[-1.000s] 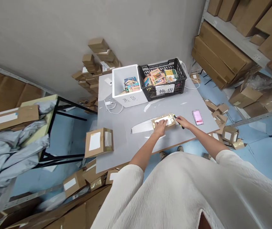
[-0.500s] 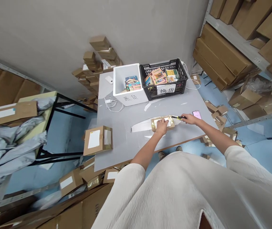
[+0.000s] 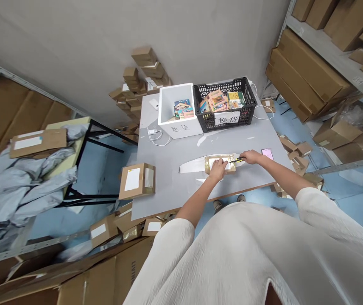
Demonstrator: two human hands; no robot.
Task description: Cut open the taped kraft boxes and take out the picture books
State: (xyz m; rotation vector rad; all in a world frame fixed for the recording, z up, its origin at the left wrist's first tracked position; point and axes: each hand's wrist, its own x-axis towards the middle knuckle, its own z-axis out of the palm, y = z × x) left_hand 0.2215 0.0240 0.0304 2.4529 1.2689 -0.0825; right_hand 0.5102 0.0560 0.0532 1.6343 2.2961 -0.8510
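A small cardboard box (image 3: pixel 212 159) with shiny tape along its edges and a white label lies flat near the table's front edge. My left hand (image 3: pixel 219 169) rests on top of it with fingers spread. In my right hand (image 3: pixel 249 156) is a black and yellow utility knife (image 3: pixel 238 159), its tip at the right part of the box's top. Whether the blade cuts into the tape is too small to make out. Beneath the box, a pale worn strip (image 3: pixel 192 165) shows on the grey table (image 3: pixel 165 186). A phone (image 3: pixel 267 154) with a pink screen lies right of my right hand.
At the table's back stand a white foam box (image 3: pixel 181 130) and a black crate (image 3: pixel 224 123), both holding books. A larger labelled carton (image 3: pixel 137 181) sits at the left edge. Stacked parcels (image 3: pixel 145 57), grey bags (image 3: pixel 16 186) and loaded shelves (image 3: pixel 330 38) surround the table.
The knife tip has moved from the box's upper right edge inward over its top, as my right hand shifted slightly. My left hand stays on the box. The whole view has swung a little left.
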